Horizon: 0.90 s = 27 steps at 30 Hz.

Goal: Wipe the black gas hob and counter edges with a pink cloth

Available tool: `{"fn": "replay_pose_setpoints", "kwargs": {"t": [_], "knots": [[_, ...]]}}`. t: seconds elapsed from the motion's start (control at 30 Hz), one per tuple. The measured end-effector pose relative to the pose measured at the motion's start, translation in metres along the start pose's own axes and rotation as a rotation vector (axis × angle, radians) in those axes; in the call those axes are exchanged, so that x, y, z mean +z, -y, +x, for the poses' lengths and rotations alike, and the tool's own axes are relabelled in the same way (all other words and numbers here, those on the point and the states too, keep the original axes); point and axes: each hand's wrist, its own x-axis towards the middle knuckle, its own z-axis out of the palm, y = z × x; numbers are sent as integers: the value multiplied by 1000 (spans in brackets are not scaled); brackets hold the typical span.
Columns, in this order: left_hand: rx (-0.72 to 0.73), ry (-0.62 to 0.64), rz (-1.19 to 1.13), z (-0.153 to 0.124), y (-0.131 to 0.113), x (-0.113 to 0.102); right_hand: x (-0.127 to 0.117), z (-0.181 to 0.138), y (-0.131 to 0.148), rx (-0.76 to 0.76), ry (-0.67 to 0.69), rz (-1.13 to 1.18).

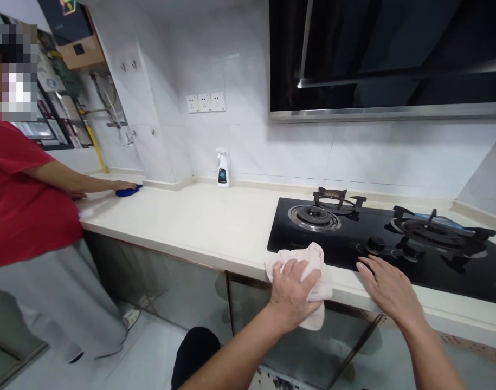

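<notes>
My left hand presses a crumpled pale pink cloth against the front edge of the cream stone countertop, with fingers closed over it. My right hand rests open on the counter's front edge, fingers spread, holding nothing. It lies just below the black glass gas hob, close to a round black control knob. Two burners with iron pot supports stand on the hob.
A co-worker in a red shirt wipes the far counter with a blue cloth. A white spray bottle stands against the tiled wall. A black range hood hangs above the hob, and glass-fronted cabinets lie below the counter.
</notes>
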Motion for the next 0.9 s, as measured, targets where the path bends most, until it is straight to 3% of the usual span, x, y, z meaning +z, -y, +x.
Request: {"fn": "replay_pose_setpoints", "kwargs": {"t": [0.13, 0.37, 0.47, 0.6, 0.67, 0.73, 0.9], "knots": [[18, 30, 42, -15, 42, -17, -4, 0, 1, -5, 18, -11], [-60, 80, 199, -52, 150, -61, -4, 1, 9, 23, 34, -26], [-48, 23, 275, -71, 204, -88, -4, 1, 13, 19, 40, -32], [129, -185, 368, -90, 254, -114, -6, 1, 20, 34, 35, -33], [125, -244, 439, -90, 255, -116, -9, 2, 25, 48, 29, -27], [59, -254, 505, -84, 239, -111, -13, 2, 29, 64, 26, -20], [25, -152, 486, -53, 161, -74, -17, 3, 33, 89, 34, -2]]}}
